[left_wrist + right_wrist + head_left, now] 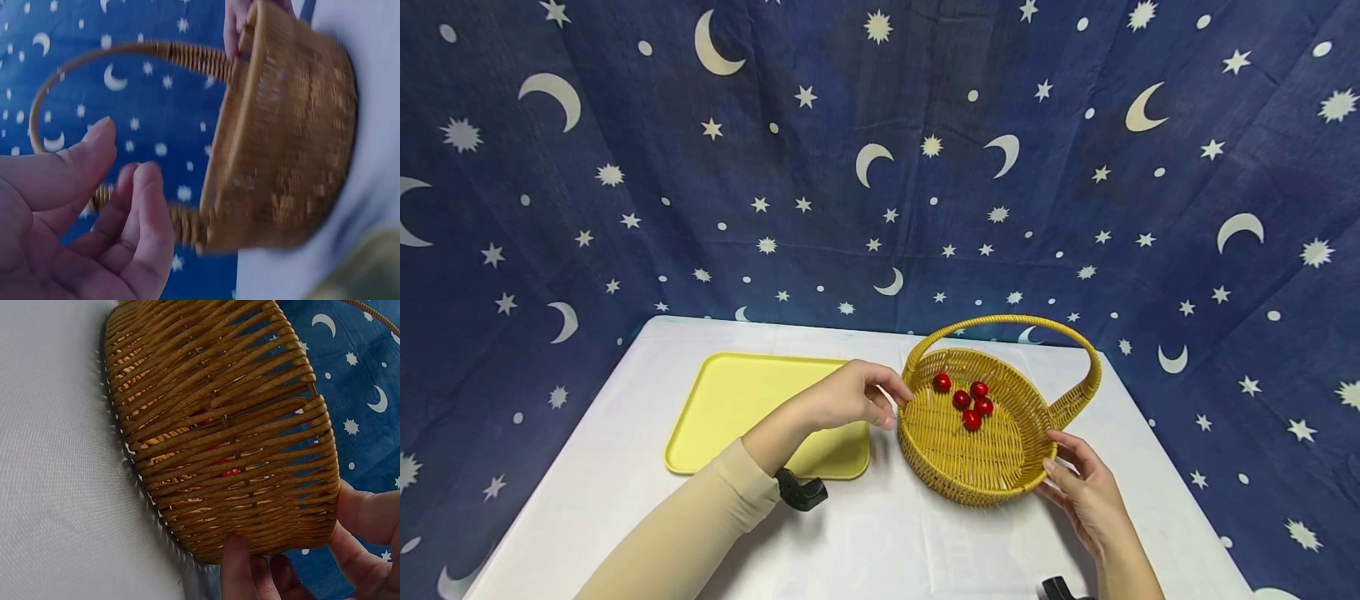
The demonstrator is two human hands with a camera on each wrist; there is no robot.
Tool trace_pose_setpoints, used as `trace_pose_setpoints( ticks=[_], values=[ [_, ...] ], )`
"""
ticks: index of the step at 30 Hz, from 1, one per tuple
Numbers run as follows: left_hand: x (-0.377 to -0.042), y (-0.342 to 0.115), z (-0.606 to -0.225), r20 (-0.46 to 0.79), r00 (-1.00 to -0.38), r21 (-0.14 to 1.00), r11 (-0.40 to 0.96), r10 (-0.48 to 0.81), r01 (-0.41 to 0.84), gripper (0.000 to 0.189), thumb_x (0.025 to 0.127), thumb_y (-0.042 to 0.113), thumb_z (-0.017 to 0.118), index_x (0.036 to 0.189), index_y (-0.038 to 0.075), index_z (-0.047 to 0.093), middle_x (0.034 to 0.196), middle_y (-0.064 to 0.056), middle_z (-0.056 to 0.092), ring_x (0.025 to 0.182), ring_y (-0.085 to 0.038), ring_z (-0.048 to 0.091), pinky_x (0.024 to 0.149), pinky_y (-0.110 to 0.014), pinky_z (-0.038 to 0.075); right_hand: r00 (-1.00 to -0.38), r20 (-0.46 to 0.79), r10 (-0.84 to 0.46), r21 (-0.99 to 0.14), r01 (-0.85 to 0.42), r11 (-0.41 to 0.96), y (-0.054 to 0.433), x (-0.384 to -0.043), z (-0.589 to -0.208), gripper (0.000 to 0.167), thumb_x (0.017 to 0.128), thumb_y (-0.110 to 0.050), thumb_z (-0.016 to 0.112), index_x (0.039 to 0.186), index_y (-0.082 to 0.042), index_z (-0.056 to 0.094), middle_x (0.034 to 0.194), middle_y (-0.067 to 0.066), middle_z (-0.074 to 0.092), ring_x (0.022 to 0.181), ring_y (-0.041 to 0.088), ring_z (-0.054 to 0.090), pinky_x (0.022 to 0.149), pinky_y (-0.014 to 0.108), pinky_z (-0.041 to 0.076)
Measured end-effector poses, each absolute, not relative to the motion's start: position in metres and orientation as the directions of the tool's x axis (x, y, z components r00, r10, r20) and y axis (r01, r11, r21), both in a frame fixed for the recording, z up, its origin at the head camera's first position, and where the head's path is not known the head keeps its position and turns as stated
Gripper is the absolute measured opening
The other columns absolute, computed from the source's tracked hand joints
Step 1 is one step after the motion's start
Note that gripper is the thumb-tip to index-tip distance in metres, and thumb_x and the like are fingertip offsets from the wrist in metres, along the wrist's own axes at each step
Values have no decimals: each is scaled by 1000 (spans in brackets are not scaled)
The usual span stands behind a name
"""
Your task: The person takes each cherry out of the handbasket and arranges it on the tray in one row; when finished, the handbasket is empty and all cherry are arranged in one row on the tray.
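Note:
A round woven basket point(951, 483) with a tall arched handle stands on the white table. Inside it, several red cherries point(972, 420) lie toward the back left of its floor. My right hand point(1090, 496) grips the basket's right front side, thumb at the rim and fingers along the outer wall; the right wrist view shows these fingertips point(236, 550) against the weave. At the left rim, near the handle's base, hovers my left hand point(850, 396), its fingers loosely bent. In the left wrist view a gap shows between its thumb and fingers point(150, 200), with nothing held there.
A yellow rectangular tray point(752, 392) lies left of the basket, partly hidden under my left forearm. Behind the table point(917, 550) hangs a dark blue cloth point(820, 158) patterned with moons and stars.

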State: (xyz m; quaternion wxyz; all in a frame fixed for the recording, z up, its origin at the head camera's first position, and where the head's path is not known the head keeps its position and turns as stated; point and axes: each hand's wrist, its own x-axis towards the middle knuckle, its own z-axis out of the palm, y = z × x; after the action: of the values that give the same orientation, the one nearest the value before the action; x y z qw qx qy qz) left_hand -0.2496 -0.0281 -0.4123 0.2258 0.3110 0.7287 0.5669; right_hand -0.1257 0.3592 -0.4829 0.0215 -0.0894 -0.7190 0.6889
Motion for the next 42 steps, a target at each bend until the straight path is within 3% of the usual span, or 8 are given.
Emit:
trace_pose_setpoints(
  ticks=[6, 10, 14, 17, 20, 26, 32, 42],
  values=[
    [-237, 9, -407, 18, -624, 968, 142, 781, 206, 50, 86, -11, 81, 133, 2, 72, 128, -16, 74, 113, -34, 76, 91, -29, 63, -982, -104, 157, -993, 112, 40, 361, -127, -483, 55, 105, -6, 67, 156, -5, 46, 127, -6, 61, 104, 8, 72, 85, 31, 64],
    [-239, 36, -414, 3, -624, 953, 187, 782, 239, 54, 86, -6, 84, 137, 9, 71, 135, -13, 74, 125, -36, 71, 97, -28, 61, -983, -104, 154, -993, 111, 37, 363, -127, -484, 52, 105, -6, 67, 154, -9, 49, 127, -6, 61, 103, 9, 73, 84, 31, 65],
    [-247, 62, -424, -3, -641, 942, 217, 767, 255, 54, 88, -5, 82, 139, 9, 71, 140, -16, 72, 134, -40, 66, 110, -41, 57, -983, -100, 154, -994, 104, 21, 364, -128, -485, 49, 105, -4, 67, 151, -13, 53, 126, -7, 63, 103, 9, 73, 83, 31, 65],
    [-255, 77, -433, -2, -667, 922, 260, 745, 288, 51, 91, -5, 80, 139, 10, 72, 140, -17, 72, 137, -38, 65, 115, -42, 53, -984, -97, 151, -995, 100, 11, 363, -129, -487, 49, 105, -3, 66, 151, -12, 53, 125, -8, 64, 103, 10, 73, 83, 32, 65],
    [-262, 87, -441, -13, -699, 893, 323, 715, 314, 48, 92, -3, 80, 136, 14, 75, 138, -14, 73, 133, -33, 66, 109, -32, 54, -985, -98, 144, -995, 101, 15, 362, -130, -487, 50, 105, -4, 67, 152, -10, 52, 125, -7, 64, 104, 10, 73, 84, 32, 65],
    [-267, 108, -450, -79, -734, 866, 411, 675, 285, 48, 93, -6, 76, 136, 16, 76, 139, -13, 72, 124, -27, 67, 85, -21, 51, -985, -102, 142, -993, 109, 38, 363, -129, -485, 54, 105, -7, 67, 155, -6, 47, 128, -5, 61, 105, 10, 73, 85, 32, 65],
    [-268, 124, -455, -165, -740, 784, 542, 652, 303, 49, 92, -1, 79, 135, 23, 77, 144, -5, 70, 116, -12, 59, 84, -20, 44, -986, -85, 145, -995, 91, 38, 364, -127, -484, 55, 105, -6, 67, 155, -5, 46, 127, -5, 61, 106, 9, 73, 85, 31, 65],
    [-268, 125, -461, -182, -696, 598, 640, 694, 482, 24, 92, 5, 81, 108, 22, 84, 105, 5, 76, 89, -10, 58, 80, -23, 46, -988, -79, 130, -996, 82, 23, 363, -128, -486, 54, 105, -6, 66, 156, -4, 46, 128, -4, 60, 107, 9, 73, 85, 31, 65]
  ],
)
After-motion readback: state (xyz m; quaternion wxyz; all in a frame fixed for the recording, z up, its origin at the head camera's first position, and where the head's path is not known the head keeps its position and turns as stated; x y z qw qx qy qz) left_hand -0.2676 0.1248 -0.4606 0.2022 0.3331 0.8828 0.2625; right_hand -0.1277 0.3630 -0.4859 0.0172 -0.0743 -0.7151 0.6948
